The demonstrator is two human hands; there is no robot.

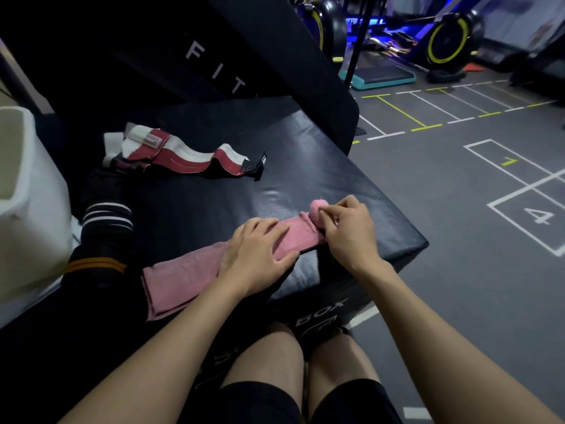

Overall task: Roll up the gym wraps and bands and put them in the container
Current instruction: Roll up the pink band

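Two hands work one pink band (189,276), which lies stretched flat along the near edge of the black padded box (214,203), its far end already curled into a small roll (318,209). Our right hand (348,231) pinches that roll with curled fingertips, we judge to keep the coil tight as it starts. Our left hand (256,249) lies flat on the middle of the band, fingers straight and gripping nothing, apparently to pin the cloth so it stays straight for rolling.

Farther back on the box rests a red-and-white wrap (183,157), loose and unrolled, with a black tab at its right end. At the left edge of the box sit dark bands with white and orange stripes (104,234), dim and hard to count. Just beside them stands the white container (27,209), cut off by the frame; we cannot see inside it.

The roll is partly hidden behind our right fingers, so how many turns it has we cannot tell. The lettering on the box front is blocked by our knees.
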